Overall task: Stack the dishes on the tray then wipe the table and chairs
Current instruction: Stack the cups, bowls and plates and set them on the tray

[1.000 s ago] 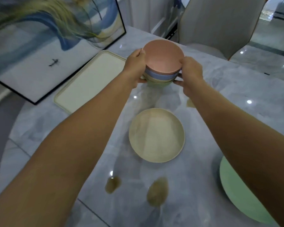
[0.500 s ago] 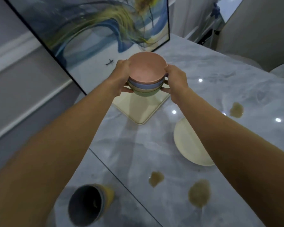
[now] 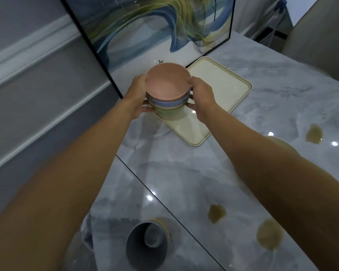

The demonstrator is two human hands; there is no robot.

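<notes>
I see the right half of the tray (image 3: pixel 221 89) open from above, while the framed picture (image 3: pixel 155 32) leaning just behind it closes off the far side, the stack of bowls (image 3: pixel 167 89) takes up its left end, and nested cups (image 3: pixel 147 244) and brown spills (image 3: pixel 216 213) dot the table (image 3: pixel 184 173) nearer me.

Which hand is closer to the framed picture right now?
Left. The left hand grips the bowl stack on the side beside the framed picture; the right hand grips the opposite side, over the tray.
</notes>
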